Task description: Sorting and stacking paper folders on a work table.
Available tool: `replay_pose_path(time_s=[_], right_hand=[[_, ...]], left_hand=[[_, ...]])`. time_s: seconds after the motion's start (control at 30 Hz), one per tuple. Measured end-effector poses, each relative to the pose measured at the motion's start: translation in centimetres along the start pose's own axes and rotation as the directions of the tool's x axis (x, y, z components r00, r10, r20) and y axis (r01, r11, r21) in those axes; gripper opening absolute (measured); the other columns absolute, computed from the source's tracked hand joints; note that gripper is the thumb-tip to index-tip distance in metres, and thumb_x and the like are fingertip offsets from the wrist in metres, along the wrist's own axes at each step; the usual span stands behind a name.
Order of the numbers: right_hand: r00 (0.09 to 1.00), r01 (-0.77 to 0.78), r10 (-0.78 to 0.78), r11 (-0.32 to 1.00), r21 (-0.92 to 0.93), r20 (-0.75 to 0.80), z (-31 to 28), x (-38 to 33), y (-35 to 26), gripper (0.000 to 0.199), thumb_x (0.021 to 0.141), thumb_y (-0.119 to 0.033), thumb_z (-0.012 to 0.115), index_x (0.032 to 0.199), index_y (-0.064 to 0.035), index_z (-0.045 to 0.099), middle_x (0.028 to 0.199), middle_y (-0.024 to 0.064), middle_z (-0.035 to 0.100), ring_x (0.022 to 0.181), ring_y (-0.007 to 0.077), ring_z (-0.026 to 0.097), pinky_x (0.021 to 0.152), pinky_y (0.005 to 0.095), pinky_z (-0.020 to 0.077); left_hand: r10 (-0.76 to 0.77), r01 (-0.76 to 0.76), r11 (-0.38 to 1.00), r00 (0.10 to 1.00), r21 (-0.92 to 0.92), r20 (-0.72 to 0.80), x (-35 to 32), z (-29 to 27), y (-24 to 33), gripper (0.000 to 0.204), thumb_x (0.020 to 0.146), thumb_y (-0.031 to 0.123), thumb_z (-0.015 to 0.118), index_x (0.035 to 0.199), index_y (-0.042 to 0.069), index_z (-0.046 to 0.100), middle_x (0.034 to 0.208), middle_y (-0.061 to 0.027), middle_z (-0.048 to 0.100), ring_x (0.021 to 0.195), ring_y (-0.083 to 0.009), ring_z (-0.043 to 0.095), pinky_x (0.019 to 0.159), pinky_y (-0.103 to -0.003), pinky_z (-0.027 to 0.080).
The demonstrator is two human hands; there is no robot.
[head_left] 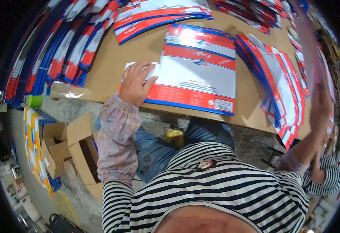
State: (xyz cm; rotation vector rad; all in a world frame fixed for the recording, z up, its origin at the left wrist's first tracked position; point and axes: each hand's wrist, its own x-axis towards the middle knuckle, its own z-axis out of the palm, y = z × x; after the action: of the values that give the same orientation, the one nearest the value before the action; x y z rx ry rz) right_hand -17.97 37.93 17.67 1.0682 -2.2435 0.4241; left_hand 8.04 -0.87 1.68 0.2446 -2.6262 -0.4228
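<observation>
Looks down from head height onto a tan worktop (100, 85), with a striped shirt (212, 182) towards five o'clock. Places the main thing, a flat red, white and blue printed packet (201, 89), just above centre towards one o'clock, lying with its near edge close to the worktop's rim; cannot tell whether single or several layers deep. Finds the left hand (137, 83) at half past ten, laid over the packet's left side with thumb spread from fingers, steadying rather than lifting, to judge by the pose. Shows the right hand (322, 100) out at three o'clock, well apart from the left and badly blurred; cannot tell whether spread, closed or carrying anything. Includes, at two o'clock, between packet and right arm, a fanned row of similar packets (271, 73), plus another fan (158, 15) at twelve and thick bundles (61, 58) at ten. Adds an open carton (78, 130) on the floor at eight. Suggests a one-sided holding step, probably keeping the flat packet in place with the right arm extended. Seems to call next for bringing the right hand in towards one o'clock, keeping the left steady, and squaring the edges without disturbing the fanned row.
</observation>
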Motion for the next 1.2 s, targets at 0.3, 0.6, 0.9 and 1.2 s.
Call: replay_pose_path(time_s=[0.3,0.6,0.9,1.2], right_hand=[[0.810,-0.180,0.171,0.983,-0.039,0.561,11.0,-7.6,-0.2,0.043,0.092,-0.021,0.050,0.130,-0.0013,0.046,0.138,0.0185,0.041,0.128,0.0348,0.037,0.105,0.0418,0.0317],[0.694,0.230,-0.587,0.730,0.644,0.417,13.4,-5.8,-16.2,0.076,0.077,-0.040,0.068,0.135,-0.0012,0.036,0.136,0.0204,0.040,0.128,0.0345,0.037,0.104,0.0509,0.0300],[0.597,0.514,-0.687,0.724,0.460,0.415,14.3,-5.6,-17.2,0.048,0.091,-0.022,0.046,0.129,0.0063,0.040,0.133,0.0253,0.043,0.123,0.0350,0.045,0.097,0.0504,0.0401],[0.915,0.087,-0.242,0.900,0.427,0.323,2.2,3.7,-11.8,0.038,0.092,-0.005,0.048,0.129,0.0000,0.047,0.118,0.0152,0.060,0.103,0.0242,0.062,0.085,0.0356,0.0509]], left_hand=[[-0.045,0.045,0.999,0.999,-0.024,-0.020,0.0,0.6,0.3,0.034,0.081,0.019,0.062,0.110,0.004,0.055,0.111,-0.0127,0.053,0.110,-0.0309,0.047,0.097,-0.042,0.031],[-0.008,0.005,0.999,0.997,-0.034,-0.080,0.0,0.8,0.4,0.031,0.080,0.016,0.061,0.106,0.003,0.050,0.108,-0.0132,0.054,0.105,-0.0315,0.049,0.098,-0.044,0.030],[-0.099,0.072,0.974,0.988,-0.213,-0.117,0.4,-0.4,-0.6,0.019,0.083,0.014,0.059,0.098,0.002,0.058,0.098,-0.0138,0.058,0.096,-0.0305,0.054,0.093,-0.039,0.037],[-0.484,0.205,0.767,0.807,-0.608,-0.338,-1.0,-1.7,-2.8,0.022,0.094,0.015,0.048,0.100,-0.001,0.060,0.101,-0.0118,0.061,0.096,-0.0206,0.057,0.085,-0.030,0.042]])
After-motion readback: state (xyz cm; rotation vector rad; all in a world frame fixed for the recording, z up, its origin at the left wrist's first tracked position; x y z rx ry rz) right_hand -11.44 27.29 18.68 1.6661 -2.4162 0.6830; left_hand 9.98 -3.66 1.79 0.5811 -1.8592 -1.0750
